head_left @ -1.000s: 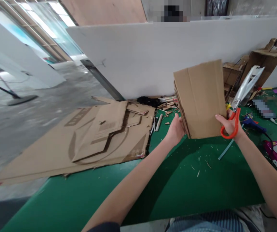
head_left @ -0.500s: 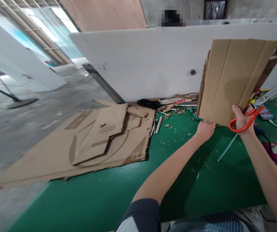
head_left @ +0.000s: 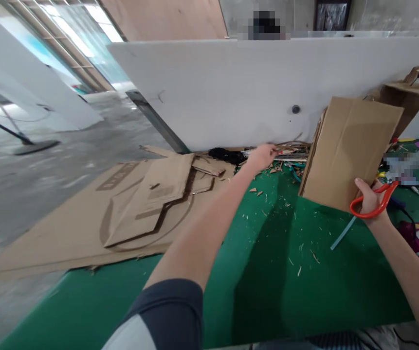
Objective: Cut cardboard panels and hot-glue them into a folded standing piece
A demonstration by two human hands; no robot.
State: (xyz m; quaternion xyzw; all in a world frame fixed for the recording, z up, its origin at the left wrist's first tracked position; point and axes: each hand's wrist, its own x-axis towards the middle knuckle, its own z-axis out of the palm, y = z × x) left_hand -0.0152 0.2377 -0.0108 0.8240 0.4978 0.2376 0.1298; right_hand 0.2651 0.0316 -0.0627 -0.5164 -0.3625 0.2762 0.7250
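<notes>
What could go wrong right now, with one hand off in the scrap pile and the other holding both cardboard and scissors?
The right hand alone pinches the cardboard piece together with the orange scissors; either might slip. The left hand reaches into the cardboard scraps, where sharp offcuts may lie hidden.

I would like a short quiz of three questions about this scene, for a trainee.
1. True or false: the right hand holds both the scissors and the folded cardboard.
2. What does the left hand reach toward? A) glue gun B) scrap pile by the white wall C) floor
3. What colour is the table?

Key: 1 true; 2 B; 3 green.
</notes>
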